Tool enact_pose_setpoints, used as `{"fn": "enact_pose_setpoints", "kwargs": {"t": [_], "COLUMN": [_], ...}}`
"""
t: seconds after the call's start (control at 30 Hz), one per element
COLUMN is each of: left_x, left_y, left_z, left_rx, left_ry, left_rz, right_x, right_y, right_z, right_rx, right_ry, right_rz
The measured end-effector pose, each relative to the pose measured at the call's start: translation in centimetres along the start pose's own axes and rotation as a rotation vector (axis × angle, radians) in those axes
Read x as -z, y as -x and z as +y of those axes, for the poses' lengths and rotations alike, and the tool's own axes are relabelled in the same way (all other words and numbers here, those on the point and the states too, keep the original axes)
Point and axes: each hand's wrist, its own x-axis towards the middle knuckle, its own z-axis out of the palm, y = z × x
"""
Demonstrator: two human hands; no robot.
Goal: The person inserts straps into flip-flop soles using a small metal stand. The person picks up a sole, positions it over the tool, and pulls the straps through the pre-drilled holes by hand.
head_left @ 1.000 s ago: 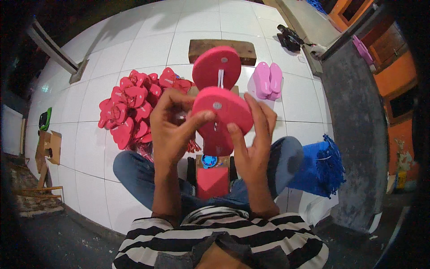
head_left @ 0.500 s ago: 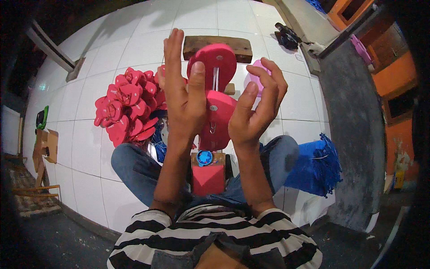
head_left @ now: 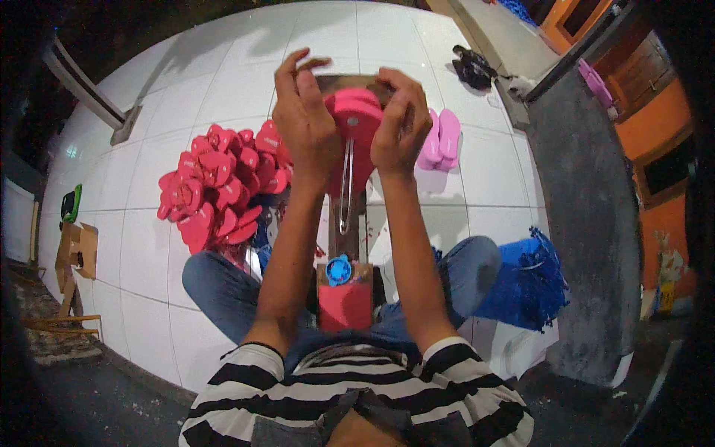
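Note:
Red flip-flop soles (head_left: 356, 138) lie between my hands, apparently one on another, above a narrow wooden stand. A long, thin metal loop (head_left: 346, 186) runs from the sole's round toe plug toward me. Beside the left edge of the soles is my left hand (head_left: 307, 119), fingers apart and loosely bent. My right hand (head_left: 398, 123) is at their right edge, thumb raised and fingers curled with space between them. Whether either palm touches the soles cannot be made out. Nearer me, a small blue container (head_left: 339, 270) sits on a wooden block with a red pad (head_left: 345, 305).
A heap of red flip-flop soles (head_left: 216, 186) covers the tiles at left. Pink flip-flops (head_left: 439, 141) stand beyond my right forearm. Blue straps (head_left: 525, 279) are bundled by my right knee. A black bag (head_left: 474, 67) lies far right, and a cardboard box (head_left: 78, 249) far left.
Both hands have come closer together, their fingers bending more. The nearer red sole has shifted away from me against the farther one, uncovering the stand, and the metal loop now shows at greater length.

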Motion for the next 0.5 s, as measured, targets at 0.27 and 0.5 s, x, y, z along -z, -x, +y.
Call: {"fn": "enact_pose_setpoints", "kwargs": {"t": [0.27,0.5], "left_x": [5.3,16.3], "left_y": [11.7,24.2], "left_z": [-8.6,-13.8], "left_rx": [0.061,0.572], "left_ry": [-0.329,-1.006], "left_rz": [-0.407,-1.436], "right_x": [1.2,9.5], "right_y": [8.7,30.4], "right_z": [2.1,7.3], "right_rx": [-0.316,-0.883], "right_ry": [-0.139,0.594], "right_rz": [-0.06,-0.427]}}
